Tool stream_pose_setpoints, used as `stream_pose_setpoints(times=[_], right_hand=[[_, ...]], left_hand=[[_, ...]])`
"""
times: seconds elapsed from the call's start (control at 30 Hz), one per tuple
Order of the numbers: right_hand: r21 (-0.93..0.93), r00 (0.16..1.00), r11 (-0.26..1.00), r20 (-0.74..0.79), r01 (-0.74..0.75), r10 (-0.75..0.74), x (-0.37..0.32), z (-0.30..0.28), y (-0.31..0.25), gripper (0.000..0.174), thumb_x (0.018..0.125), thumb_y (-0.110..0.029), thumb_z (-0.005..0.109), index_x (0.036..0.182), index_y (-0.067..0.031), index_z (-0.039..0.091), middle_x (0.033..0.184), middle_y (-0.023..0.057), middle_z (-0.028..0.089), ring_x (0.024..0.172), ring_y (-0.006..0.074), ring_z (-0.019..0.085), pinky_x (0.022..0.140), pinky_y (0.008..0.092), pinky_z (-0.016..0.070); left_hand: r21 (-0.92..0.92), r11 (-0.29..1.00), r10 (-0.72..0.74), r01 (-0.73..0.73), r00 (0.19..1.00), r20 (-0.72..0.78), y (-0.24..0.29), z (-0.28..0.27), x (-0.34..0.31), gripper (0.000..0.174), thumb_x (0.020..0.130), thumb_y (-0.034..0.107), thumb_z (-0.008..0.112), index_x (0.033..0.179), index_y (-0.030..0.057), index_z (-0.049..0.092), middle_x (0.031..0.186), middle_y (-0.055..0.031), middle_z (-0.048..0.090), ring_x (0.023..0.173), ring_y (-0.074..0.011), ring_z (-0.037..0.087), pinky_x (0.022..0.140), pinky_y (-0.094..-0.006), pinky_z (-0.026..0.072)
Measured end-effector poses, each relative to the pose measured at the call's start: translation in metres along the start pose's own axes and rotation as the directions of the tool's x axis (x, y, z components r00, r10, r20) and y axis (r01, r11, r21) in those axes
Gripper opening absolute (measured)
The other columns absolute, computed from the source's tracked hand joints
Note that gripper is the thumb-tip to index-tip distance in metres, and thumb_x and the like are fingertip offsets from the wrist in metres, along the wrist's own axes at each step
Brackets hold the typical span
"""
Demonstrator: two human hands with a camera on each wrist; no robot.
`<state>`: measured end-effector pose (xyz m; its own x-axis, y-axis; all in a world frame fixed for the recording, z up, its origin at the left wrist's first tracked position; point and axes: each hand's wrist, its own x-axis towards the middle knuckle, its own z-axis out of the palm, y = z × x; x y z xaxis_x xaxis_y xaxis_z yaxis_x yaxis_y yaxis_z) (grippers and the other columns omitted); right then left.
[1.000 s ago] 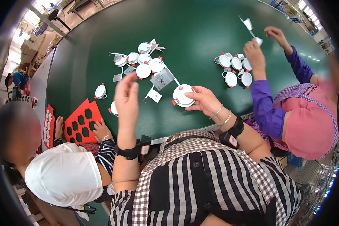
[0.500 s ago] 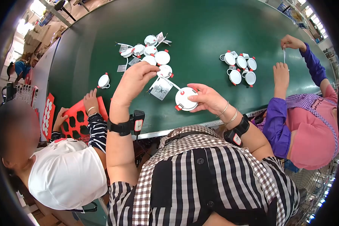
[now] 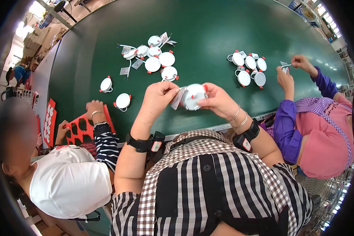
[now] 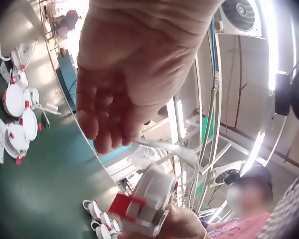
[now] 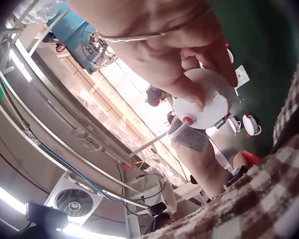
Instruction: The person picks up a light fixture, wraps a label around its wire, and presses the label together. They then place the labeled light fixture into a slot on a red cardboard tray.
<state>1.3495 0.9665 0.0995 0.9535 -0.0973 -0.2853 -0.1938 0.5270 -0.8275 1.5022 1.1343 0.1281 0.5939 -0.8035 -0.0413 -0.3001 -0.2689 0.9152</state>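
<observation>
My right hand (image 3: 218, 103) grips a round white downlight (image 3: 193, 98) by its edge, thumb across its white back face. Red clips stick out at the lamp's rim. From a red grommet (image 5: 188, 121) on that face comes a white cable (image 4: 162, 145), bent over in a curve. My left hand (image 3: 158, 98) pinches the cable toward its free end, just left of the lamp. A silver printed label (image 3: 178, 99) hangs on the cable between the two hands. Beyond my left hand lies a cluster of similar downlights (image 3: 152, 64), some with cables and labels spread out.
Two single downlights, one of them nearer (image 3: 123, 101), lie left on the green table (image 3: 200, 35). Several more (image 3: 244, 78) stand grouped at right. A person in purple sleeves (image 3: 286, 118) handles a cable there; at left, another person holds a red sheet with cutouts (image 3: 110, 118).
My left hand came in from the left, took the cable and drew it toward the lamp, folding it over. The lamp stays in my right hand, now turned. One downlight lies below the cluster.
</observation>
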Motion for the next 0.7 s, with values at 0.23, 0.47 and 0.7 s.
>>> stream_pose_setpoints(times=[0.23,0.47,0.7], right_hand=[[0.293,0.994,0.95,-0.034,0.105,-0.099,-0.003,0.003,-0.012,0.031,0.084,0.001,0.062,0.112,-0.0007,0.049,0.117,0.0137,0.055,0.106,0.0258,0.059,0.093,0.0458,0.0514],[0.413,0.984,0.893,-0.064,0.179,-0.167,0.0,0.014,-0.01,0.032,0.085,-0.003,0.061,0.115,-0.0013,0.048,0.116,0.0115,0.056,0.11,0.024,0.056,0.097,0.0453,0.0473],[0.333,0.965,0.906,-0.124,0.259,-0.231,0.009,0.008,0.001,0.038,0.083,-0.004,0.066,0.116,-0.0037,0.047,0.111,0.0059,0.057,0.101,0.0162,0.057,0.088,0.033,0.0494]], left_hand=[[-0.362,0.928,-0.113,0.082,0.991,-0.065,0.004,0.015,-0.008,0.014,0.087,0.009,0.062,0.088,-0.0036,0.065,0.072,-0.0041,0.064,0.06,-0.0086,0.058,0.055,-0.0224,0.0493],[-0.521,0.851,-0.128,0.063,0.988,-0.09,0.009,0.023,-0.006,0.016,0.089,0.011,0.06,0.091,-0.0049,0.064,0.074,-0.007,0.065,0.06,-0.0106,0.06,0.055,-0.0232,0.0504],[-0.73,0.674,-0.254,0.111,0.963,-0.089,0.011,0.027,-0.005,0.016,0.09,0.012,0.059,0.095,-0.0031,0.063,0.079,-0.0054,0.064,0.066,-0.0101,0.06,0.06,-0.023,0.0507]])
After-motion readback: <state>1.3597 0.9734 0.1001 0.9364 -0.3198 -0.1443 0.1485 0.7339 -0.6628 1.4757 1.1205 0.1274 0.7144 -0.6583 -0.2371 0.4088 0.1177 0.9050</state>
